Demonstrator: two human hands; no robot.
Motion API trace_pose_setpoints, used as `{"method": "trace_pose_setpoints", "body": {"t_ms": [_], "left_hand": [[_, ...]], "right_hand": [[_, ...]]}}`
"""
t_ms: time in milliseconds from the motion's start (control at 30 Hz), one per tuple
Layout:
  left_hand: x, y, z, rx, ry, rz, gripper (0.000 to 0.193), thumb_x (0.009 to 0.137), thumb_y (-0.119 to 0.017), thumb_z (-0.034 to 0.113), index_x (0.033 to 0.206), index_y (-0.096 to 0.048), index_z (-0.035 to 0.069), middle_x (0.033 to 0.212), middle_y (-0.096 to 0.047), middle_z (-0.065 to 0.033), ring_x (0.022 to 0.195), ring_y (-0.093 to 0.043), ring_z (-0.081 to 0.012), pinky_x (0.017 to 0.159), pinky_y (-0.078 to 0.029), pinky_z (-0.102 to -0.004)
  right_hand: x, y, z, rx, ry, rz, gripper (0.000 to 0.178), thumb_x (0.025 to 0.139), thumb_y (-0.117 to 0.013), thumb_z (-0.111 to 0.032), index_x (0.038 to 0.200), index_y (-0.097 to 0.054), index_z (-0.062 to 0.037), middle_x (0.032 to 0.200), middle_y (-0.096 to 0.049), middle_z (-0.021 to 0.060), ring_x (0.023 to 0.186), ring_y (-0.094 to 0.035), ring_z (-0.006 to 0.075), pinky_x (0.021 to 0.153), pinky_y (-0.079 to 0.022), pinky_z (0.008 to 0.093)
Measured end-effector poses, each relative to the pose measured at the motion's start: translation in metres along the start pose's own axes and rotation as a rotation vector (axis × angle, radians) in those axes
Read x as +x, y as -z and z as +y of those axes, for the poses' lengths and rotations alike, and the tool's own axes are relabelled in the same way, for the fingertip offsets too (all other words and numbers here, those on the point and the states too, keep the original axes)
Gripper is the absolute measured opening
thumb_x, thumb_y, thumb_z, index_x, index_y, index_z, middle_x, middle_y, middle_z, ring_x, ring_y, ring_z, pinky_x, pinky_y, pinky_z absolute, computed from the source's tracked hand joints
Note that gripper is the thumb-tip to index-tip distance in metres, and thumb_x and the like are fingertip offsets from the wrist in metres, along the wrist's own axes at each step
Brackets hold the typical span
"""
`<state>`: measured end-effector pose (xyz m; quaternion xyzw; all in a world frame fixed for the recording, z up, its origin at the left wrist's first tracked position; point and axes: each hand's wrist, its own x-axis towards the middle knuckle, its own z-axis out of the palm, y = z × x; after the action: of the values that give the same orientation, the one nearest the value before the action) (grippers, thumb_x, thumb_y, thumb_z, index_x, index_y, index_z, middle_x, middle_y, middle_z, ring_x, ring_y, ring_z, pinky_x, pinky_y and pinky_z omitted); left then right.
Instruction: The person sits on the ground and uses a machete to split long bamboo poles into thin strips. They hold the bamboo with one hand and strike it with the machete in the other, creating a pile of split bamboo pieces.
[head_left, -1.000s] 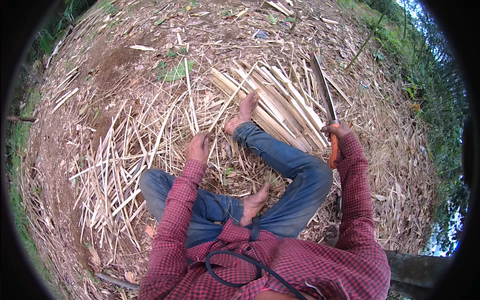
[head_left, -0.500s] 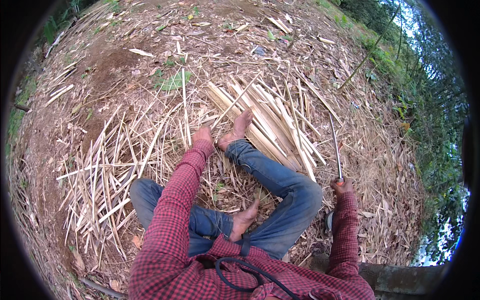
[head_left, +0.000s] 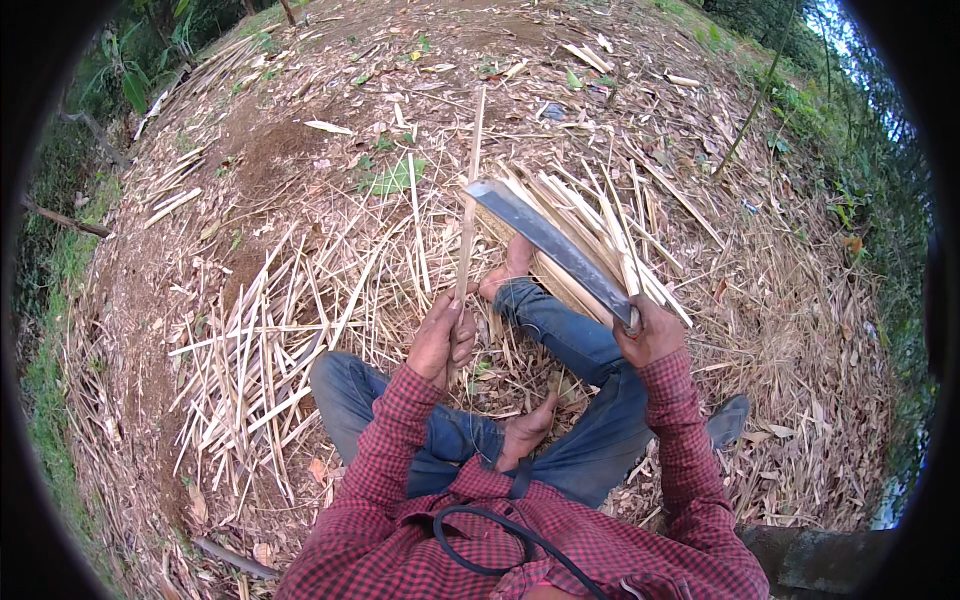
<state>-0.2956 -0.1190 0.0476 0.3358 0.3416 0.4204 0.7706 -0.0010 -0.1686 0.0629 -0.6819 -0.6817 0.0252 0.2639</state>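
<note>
My left hand is closed around the lower part of a long pale split-wood strip, which points away from me. In my right hand is the handle of a machete; the fingers hide most of that handle. Its broad dark blade slants to the far left, and the tip overlaps the strip from this viewpoint. Whether blade and strip touch, I cannot tell. Beneath the blade, beyond my bare foot, lies a bundle of split strips.
A loose heap of thin strips spreads on the ground to my left. My bent legs in blue jeans lie between the piles. A dark shoe is by my right arm. Dry leaves and shavings cover the ground, and a green leaf lies ahead.
The machete has come up from my right side and swung across in front of me. My left hand has drawn nearer, and the strip in it now points straighter ahead.
</note>
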Motion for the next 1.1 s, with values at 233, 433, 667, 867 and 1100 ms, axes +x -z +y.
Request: {"method": "trace_pose_setpoints", "body": {"t_ms": [233, 433, 667, 867, 1100], "left_hand": [[-0.028, -0.014, -0.007, 0.071, 0.091, 0.090, 0.027, 0.097, -0.035, 0.023, 0.120, -0.041, 0.011, 0.061, -0.034, 0.0042, 0.039, -0.028, -0.0034, 0.034, -0.024, -0.0177], [-0.065, -0.017, 0.000, 0.034, 0.154, 0.036, 0.040, 0.098, -0.035, 0.023, 0.135, -0.031, 0.011, 0.060, -0.030, 0.0050, 0.041, -0.027, -0.0028, 0.035, -0.025, -0.0166], [-0.081, -0.022, 0.007, 0.049, 0.211, -0.057, 0.040, 0.098, -0.036, 0.022, 0.135, -0.032, 0.009, 0.060, -0.030, 0.0045, 0.042, -0.027, -0.0030, 0.036, -0.026, -0.0167], [-0.113, -0.019, 0.007, 0.113, 0.240, -0.043, 0.039, 0.098, -0.034, 0.019, 0.136, -0.032, 0.008, 0.062, -0.029, 0.0034, 0.044, -0.025, -0.0033, 0.038, -0.025, -0.0169], [-0.154, 0.001, -0.003, 0.115, 0.261, -0.174, 0.043, 0.098, -0.037, 0.021, 0.138, -0.028, 0.008, 0.062, -0.032, 0.0027, 0.044, -0.027, -0.0045, 0.040, -0.027, -0.0176]], "right_hand": [[0.026, -0.044, -0.054, -0.048, 0.392, -0.210, 0.035, 0.068, -0.071, -0.021, 0.094, -0.052, -0.0061, 0.074, -0.059, 0.0103, 0.070, -0.061, 0.0287, 0.062, -0.049, 0.0382], [0.073, -0.048, -0.038, -0.197, 0.176, -0.263, 0.030, 0.069, -0.069, -0.023, 0.089, -0.054, -0.0060, 0.076, -0.060, 0.0100, 0.072, -0.062, 0.0289, 0.066, -0.049, 0.0401], [0.090, -0.035, -0.015, -0.234, 0.149, -0.225, 0.030, 0.073, -0.065, -0.027, 0.093, -0.055, -0.0063, 0.071, -0.060, 0.0112, 0.070, -0.062, 0.0303, 0.066, -0.051, 0.0405], [0.092, -0.018, -0.013, -0.185, 0.313, -0.219, 0.029, 0.072, -0.065, -0.027, 0.093, -0.056, -0.0089, 0.073, -0.062, 0.0112, 0.071, -0.063, 0.0299, 0.067, -0.051, 0.0402], [0.142, -0.010, 0.035, -0.177, -0.290, -0.083, 0.039, 0.075, -0.061, -0.030, 0.109, -0.059, -0.0107, 0.081, -0.065, 0.0158, 0.078, -0.064, 0.0314, 0.077, -0.051, 0.0411]]}}
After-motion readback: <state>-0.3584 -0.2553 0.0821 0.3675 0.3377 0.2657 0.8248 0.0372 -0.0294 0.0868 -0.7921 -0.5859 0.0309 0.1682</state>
